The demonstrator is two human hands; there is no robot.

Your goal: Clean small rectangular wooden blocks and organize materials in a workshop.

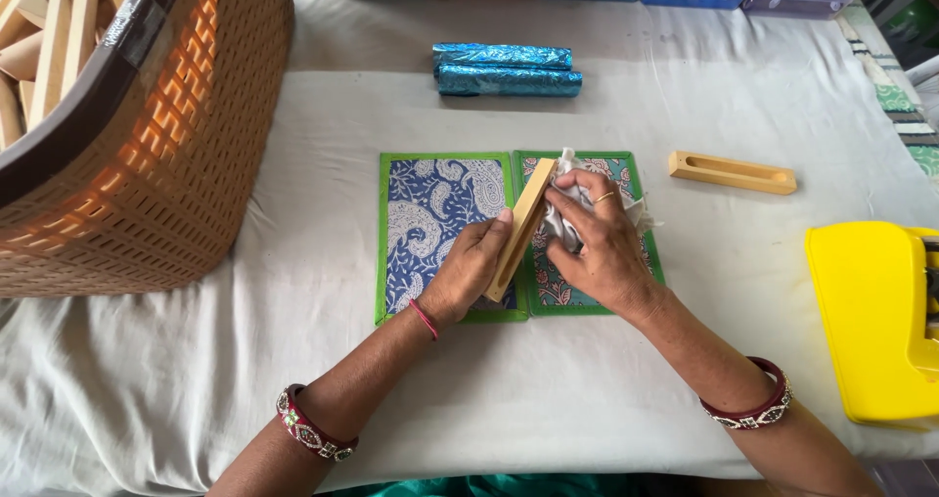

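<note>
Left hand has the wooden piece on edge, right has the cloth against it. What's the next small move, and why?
Probably draw the cloth along the wooden piece toward its lower end. The right hand presses the cloth against the upper part of the face, while the left hand braces the piece tilted over the patterned mats. The lower stretch looks uncovered by the cloth.

Both forearms are bare, no sleeves visible. Left hand (469,267): thin red thread (424,318) tied at the wrist; broad maroon bangle (313,433) with green and pale stone insets further up the forearm. Right hand (597,248): slim gold-coloured ring (604,197) on one finger; matching maroon bangle with pale insets (758,409) on the forearm. Green garment (509,484) shows at the lower edge.
</note>
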